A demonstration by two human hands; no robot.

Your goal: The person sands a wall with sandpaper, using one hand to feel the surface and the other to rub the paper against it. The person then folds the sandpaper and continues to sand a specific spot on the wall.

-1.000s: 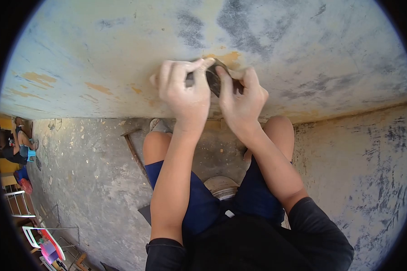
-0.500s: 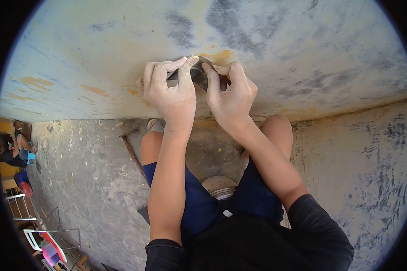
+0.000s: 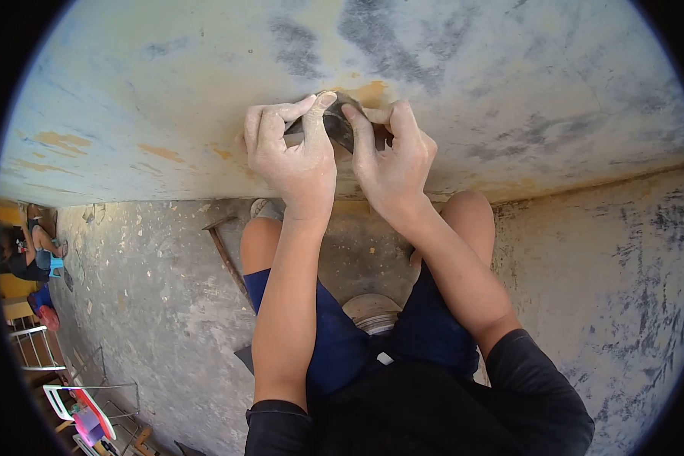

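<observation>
Both of my hands are coated with pale dust and pinch a dark, bent sheet (image 3: 340, 125), its material hard to make out. My left hand (image 3: 292, 156) grips its left end, thumb on top. On its right end my right hand (image 3: 394, 156) is closed, thumb pressed against the sheet. The sheet arches between the two hands, close against the pale, stained wall (image 3: 494, 83). An orange-brown patch (image 3: 372, 93) shows on the wall just beyond it. The fingertips behind the sheet are partly hidden.
A hammer-like tool (image 3: 226, 258) lies on the grey floor (image 3: 159, 281) left of my knees. Between my legs is a round, pale container (image 3: 372, 311). At the far left a person (image 3: 34, 254) sits on a blue stool (image 3: 56, 266), with racks and chairs nearby.
Both hands have shifted very slightly right with the sheet, still gripping it. The camera view has moved a little.
</observation>
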